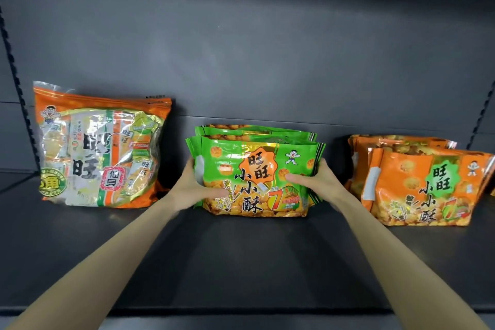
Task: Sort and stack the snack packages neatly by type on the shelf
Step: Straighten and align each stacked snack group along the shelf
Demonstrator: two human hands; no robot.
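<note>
**Glossy film on matt grey metal**

The green snack bags are of shiny plastic film, with a gold metallic panel behind the logo that catches the light. Their crimped side seams look finely ribbed. The orange snack bags wear the same slick, reflective film, lightly creased. The large assortment bag is of clear, glossy plastic with orange printed borders, wrinkled and streaked with glare, and the wrapped packets inside show through. Under them the shelf looks like painted metal, dark grey, smooth and matt, with only a dull sheen. The back panel has the same flat finish, and the slotted upright beside it appears to be dark metal.
</note>
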